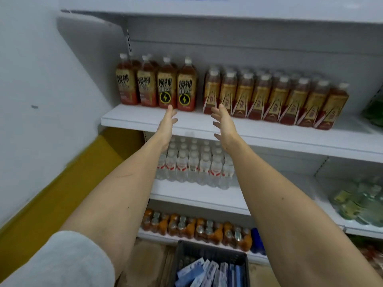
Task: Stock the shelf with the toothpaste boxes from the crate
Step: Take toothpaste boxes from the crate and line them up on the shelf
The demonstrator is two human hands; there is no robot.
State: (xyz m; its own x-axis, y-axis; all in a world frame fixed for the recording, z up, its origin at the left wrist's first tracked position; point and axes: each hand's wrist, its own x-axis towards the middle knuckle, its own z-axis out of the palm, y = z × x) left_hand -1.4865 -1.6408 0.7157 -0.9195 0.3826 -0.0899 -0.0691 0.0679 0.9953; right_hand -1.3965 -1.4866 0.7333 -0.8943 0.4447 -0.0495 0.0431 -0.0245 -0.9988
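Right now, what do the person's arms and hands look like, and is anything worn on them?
Both hands are bare: the left hand and the right hand show no gloves, rings or watch. Both forearms are uncovered too. Only the left arm shows clothing, a light grey sleeve pushed up near the elbow. A thin scratch-like line crosses the left forearm. Any sleeve on the right arm is out of view.

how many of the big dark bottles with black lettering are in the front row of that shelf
4, side by side at the shelf's left end: bottle one, bottle two, bottle three, bottle four. More caps show behind them, so further bottles are partly hidden.
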